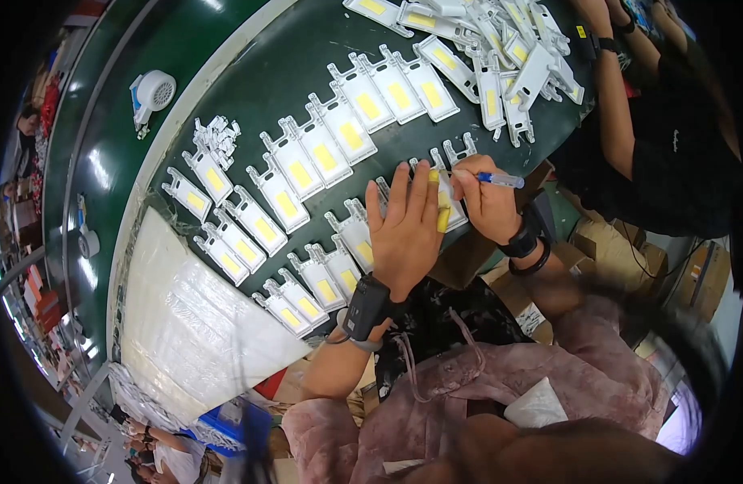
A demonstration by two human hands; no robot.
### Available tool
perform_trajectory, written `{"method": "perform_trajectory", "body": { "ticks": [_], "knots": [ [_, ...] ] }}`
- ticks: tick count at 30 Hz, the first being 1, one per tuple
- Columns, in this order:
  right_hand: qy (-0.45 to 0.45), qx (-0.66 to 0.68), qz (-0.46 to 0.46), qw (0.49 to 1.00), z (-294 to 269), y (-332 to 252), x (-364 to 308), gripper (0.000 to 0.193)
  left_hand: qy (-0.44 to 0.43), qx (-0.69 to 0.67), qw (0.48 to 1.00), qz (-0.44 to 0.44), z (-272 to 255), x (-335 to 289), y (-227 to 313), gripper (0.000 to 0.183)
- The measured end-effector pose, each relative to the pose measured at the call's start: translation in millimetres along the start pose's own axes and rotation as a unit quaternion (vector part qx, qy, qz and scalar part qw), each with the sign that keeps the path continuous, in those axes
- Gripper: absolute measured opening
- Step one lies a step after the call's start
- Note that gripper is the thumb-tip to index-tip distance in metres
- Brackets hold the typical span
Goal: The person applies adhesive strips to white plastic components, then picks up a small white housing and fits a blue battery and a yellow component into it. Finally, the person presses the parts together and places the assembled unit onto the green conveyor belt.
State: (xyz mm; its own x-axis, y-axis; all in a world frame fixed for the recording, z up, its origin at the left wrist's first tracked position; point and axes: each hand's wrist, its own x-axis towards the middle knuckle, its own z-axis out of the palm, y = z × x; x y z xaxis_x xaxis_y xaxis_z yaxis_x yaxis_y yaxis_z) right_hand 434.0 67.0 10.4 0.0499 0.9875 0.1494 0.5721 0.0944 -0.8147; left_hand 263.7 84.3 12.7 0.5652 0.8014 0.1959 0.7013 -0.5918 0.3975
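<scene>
My left hand lies flat with fingers extended over a row of white plastic housings, each with a yellow rectangle. Yellow wraps show on its index finger and thumb. Under and beside those fingertips is one housing, partly covered. Closed around a slim tool with a clear blue handle, probably a small screwdriver, is my right hand. The tool's working tip is hidden by my fingers. Left of my hands, another housing stands in the near row, and a longer row of housings runs behind.
A heap of loose housings fills the far right of the dark green table. Small white pieces are piled at the left, near a plastic-wrapped white board. A white fan sits beyond. A co-worker's arm reaches in at right.
</scene>
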Motion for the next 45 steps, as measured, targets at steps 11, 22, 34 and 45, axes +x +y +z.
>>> {"method": "perform_trajectory", "body": {
  "ticks": [11,22,34,45],
  "knots": [
    [0.010,0.013,0.005,1.000,4,-5,7,0.012,-0.014,0.013,1.000,0.004,-1,-2,-2,0.040],
    [0.013,0.058,0.013,0.998,-2,-8,10,0.011,-0.019,-0.012,1.000,0.005,-4,-3,-3,0.039],
    [-0.040,0.089,0.024,0.995,3,-4,14,0.011,-0.041,-0.034,0.999,-0.004,-7,0,-5,0.047],
    [-0.031,0.105,0.047,0.993,3,-4,13,0.012,-0.064,-0.056,0.996,-0.015,-13,1,-5,0.046]
  ]
}}
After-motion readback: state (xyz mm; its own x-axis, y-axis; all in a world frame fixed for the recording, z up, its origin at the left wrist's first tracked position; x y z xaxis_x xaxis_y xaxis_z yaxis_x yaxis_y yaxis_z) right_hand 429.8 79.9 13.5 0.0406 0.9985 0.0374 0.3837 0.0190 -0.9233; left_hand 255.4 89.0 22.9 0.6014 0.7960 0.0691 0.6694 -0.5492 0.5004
